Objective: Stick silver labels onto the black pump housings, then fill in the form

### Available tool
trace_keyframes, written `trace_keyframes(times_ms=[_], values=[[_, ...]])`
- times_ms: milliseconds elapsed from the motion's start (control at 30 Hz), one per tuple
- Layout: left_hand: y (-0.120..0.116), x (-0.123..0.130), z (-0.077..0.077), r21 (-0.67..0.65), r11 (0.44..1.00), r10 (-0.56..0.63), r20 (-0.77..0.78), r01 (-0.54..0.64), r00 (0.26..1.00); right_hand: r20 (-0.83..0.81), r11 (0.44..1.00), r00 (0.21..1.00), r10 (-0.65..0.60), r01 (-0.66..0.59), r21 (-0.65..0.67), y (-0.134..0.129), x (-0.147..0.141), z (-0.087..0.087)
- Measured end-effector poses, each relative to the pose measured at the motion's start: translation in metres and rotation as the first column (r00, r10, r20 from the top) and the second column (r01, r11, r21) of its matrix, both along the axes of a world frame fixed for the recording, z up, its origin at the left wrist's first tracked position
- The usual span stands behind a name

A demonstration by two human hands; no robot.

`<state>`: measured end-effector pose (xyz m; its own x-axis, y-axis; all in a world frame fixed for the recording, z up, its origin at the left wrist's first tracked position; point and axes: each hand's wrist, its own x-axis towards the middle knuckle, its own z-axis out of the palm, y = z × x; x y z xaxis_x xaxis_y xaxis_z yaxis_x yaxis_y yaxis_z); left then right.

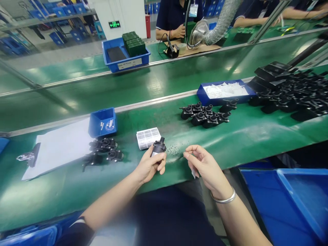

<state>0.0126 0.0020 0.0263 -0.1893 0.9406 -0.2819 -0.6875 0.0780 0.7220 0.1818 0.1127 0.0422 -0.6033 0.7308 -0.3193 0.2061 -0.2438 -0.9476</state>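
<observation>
My left hand (153,164) is closed round a small black pump (159,146), its outlet nozzle pointing up and a pale label showing on its side. To the right, apart from the pump, my right hand (201,164) is closed, thumb and index finger pinched together. Whatever lies between those fingertips is too small to make out. A small pale slip (193,173) sticks out below its curled fingers. Many tiny dark pieces (173,149) lie scattered on the green mat between my hands. Just behind the pump lies a white sheet of printed labels (148,137).
Black pumps (205,114) stand beyond my right hand, more (105,148) at left by a clipboard (58,147) and blue bin (103,123). A blue tray of white slips (201,95) stands behind. Across the bench a person (176,20) works near a duct (222,25).
</observation>
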Motion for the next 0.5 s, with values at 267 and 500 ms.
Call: trace_keyframes(times_ms=[267, 500], values=[[-0.014, -0.008, 0.015, 0.012, 0.999, 0.040, -0.197, -0.039, 0.980, -0.060, 0.997, 0.997, 0.054, -0.058, -0.060, 0.003, -0.005, 0.002], [-0.062, -0.037, -0.010, 0.068, 0.990, 0.109, -0.921, -0.123, 0.373, -0.169, 0.991, 0.984, -0.061, 0.039, -0.132, 0.020, 0.008, 0.000]])
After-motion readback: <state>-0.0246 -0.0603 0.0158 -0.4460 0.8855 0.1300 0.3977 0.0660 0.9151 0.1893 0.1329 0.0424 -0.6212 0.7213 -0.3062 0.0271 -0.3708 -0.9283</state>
